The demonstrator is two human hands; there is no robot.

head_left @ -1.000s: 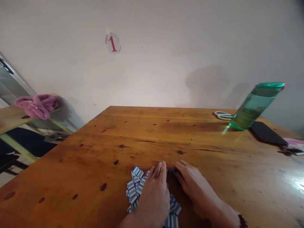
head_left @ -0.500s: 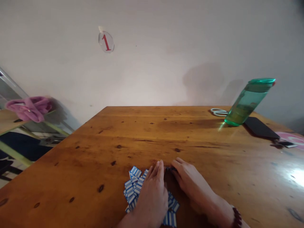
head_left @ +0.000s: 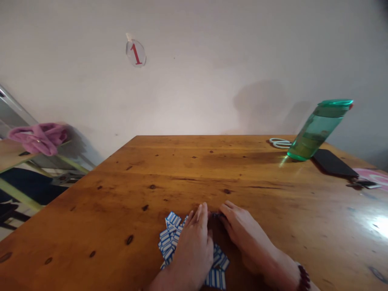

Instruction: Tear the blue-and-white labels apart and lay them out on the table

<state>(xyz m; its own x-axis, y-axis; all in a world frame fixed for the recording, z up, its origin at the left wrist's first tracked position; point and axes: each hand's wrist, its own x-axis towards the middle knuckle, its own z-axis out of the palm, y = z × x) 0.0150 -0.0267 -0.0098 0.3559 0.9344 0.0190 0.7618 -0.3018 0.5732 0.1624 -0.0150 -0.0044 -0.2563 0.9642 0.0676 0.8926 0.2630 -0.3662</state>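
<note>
Blue-and-white striped paper pieces, like label stickers, lie in a loose overlapping pile on the wooden table. My left hand rests over this pile with its fingers stretched forward, hiding its middle. More of the striped pieces show to the right of that wrist. Between my fingertips sits a small dark thing, too small to make out. My right hand is bent in at its right end, fingers curled together and their tips mostly hidden. A dark red bead bracelet circles my right wrist.
A green water bottle stands at the back right, beside white-handled scissors or a looped cord and a flat black object. Farther right are a pink item and a small dark item. Pink cloth hangs left.
My left hand has shifted very slightly left and its fingers have moved a little. The right hand stays nearly where it was, by the dark thing.
</note>
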